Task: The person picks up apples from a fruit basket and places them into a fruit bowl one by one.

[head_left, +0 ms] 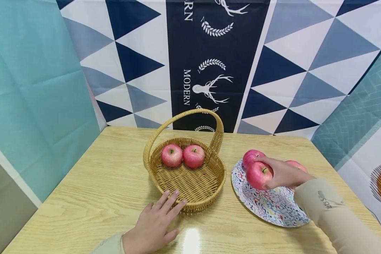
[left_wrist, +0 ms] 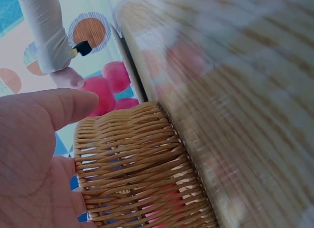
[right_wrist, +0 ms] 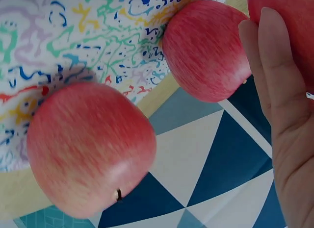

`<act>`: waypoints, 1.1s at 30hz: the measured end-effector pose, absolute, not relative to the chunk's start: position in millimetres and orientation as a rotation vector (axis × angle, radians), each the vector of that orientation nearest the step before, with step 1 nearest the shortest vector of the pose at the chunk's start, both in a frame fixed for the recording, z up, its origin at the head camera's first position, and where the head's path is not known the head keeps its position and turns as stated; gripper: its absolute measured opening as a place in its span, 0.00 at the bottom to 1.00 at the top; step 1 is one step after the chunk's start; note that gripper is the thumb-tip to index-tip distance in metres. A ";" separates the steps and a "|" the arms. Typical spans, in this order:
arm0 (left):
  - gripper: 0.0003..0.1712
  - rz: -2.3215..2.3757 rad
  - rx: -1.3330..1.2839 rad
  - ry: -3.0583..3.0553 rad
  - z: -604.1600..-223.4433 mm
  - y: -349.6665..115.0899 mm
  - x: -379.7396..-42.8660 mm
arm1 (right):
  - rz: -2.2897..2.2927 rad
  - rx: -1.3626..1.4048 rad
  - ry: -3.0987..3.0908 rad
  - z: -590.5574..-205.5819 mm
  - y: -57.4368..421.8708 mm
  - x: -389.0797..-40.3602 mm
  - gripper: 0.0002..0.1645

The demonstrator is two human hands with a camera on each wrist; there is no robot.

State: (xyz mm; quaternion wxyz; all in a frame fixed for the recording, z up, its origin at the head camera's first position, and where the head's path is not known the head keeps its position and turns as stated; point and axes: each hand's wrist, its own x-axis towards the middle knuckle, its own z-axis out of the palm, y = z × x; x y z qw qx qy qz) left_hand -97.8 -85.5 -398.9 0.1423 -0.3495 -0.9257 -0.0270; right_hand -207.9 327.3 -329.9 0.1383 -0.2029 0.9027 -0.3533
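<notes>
My right hand [head_left: 280,172] grips a red apple [head_left: 259,175] over the colourful patterned plate [head_left: 273,211]. Two more apples sit on that plate, one at its back left [head_left: 251,156] and one [head_left: 296,165] partly hidden behind my hand. In the right wrist view the held apple [right_wrist: 301,37] shows at the upper right edge, fingers along its side. My left hand [head_left: 153,222] has its fingers spread, fingertips at the front rim of the wicker basket [head_left: 190,183]. Inside the basket, two apples [head_left: 171,155] lie side by side at the back.
The basket's tall arched handle [head_left: 184,114] rises over its back half. All of this stands on a light wooden table [head_left: 114,176]. A patterned cloth [head_left: 139,70] hangs behind the table, with teal cloths [head_left: 38,91] at the sides.
</notes>
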 end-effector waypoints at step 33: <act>0.42 -0.053 -0.999 -2.709 -397.7 -85.1 -96.8 | -0.957 -0.461 2.750 -360.9 333.0 -212.7 0.59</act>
